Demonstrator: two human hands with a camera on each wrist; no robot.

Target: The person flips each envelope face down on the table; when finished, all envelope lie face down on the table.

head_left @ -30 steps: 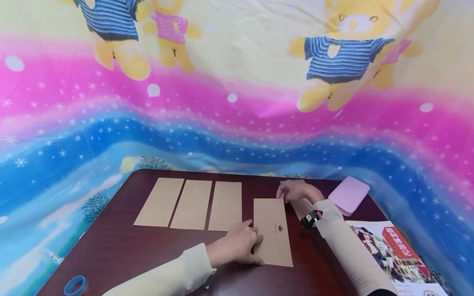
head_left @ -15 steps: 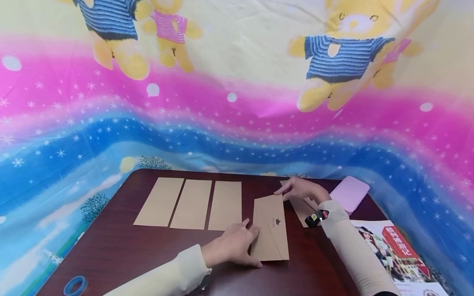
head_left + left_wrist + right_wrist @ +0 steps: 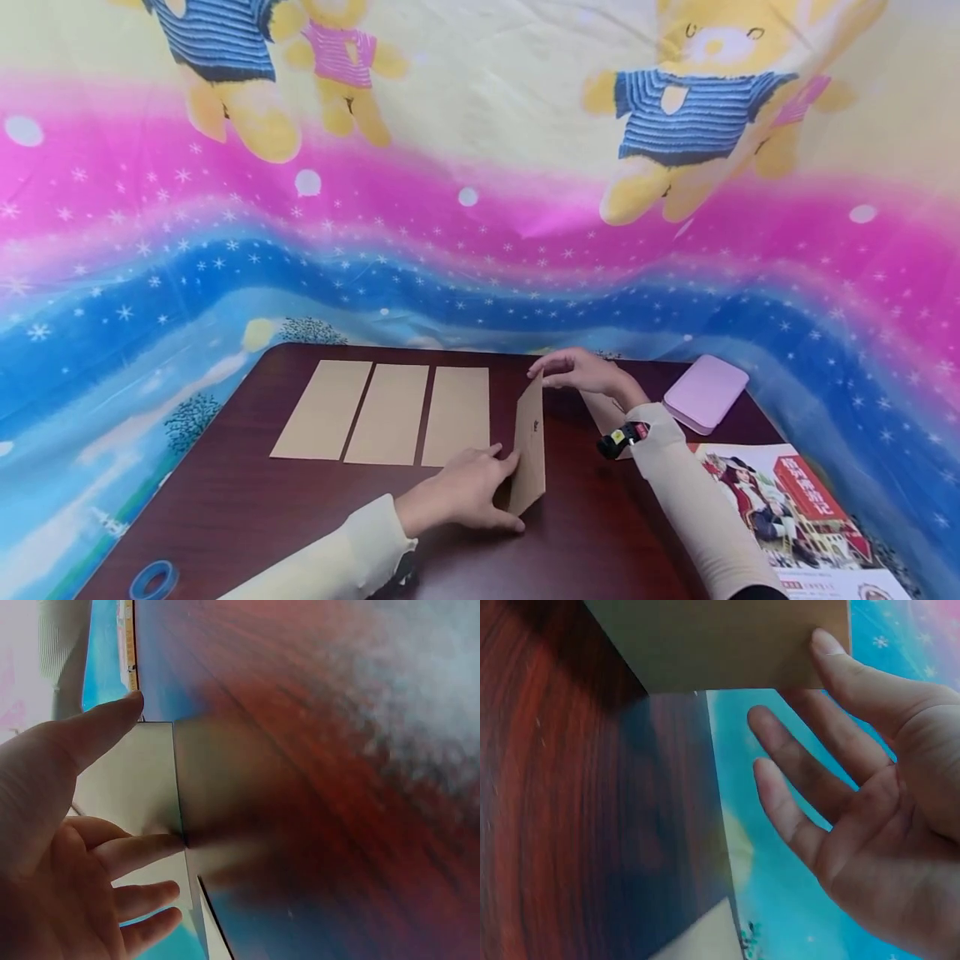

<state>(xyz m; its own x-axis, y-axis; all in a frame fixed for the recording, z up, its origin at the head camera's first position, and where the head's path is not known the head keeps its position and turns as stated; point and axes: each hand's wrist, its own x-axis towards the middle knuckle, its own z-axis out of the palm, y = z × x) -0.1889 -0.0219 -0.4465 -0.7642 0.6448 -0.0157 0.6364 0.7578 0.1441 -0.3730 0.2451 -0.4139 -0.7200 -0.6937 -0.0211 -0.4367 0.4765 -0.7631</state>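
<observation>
A brown envelope point(image 3: 529, 446) with a small dark print stands tilted up on its left long edge. My right hand point(image 3: 588, 372) pinches its far upper corner; in the right wrist view the thumb of that hand point(image 3: 885, 772) lies on the envelope point(image 3: 727, 645), with the other fingers spread. My left hand point(image 3: 463, 492) is at the envelope's left lower edge, thumb and fingers spread. In the left wrist view a fingertip of the left hand point(image 3: 82, 817) touches the edge of the envelope point(image 3: 120, 772).
Three brown envelopes point(image 3: 386, 414) lie in a row at the left of the dark table point(image 3: 247, 517). Another envelope point(image 3: 604, 410) lies under the right hand. Blue tape point(image 3: 153, 580), a pink case point(image 3: 707, 394) and a colourful booklet point(image 3: 795, 508) are also there.
The envelope has gone from lying flat to standing on its left edge. My right hand has lifted its far right corner and moved left; my left hand has shifted slightly left.
</observation>
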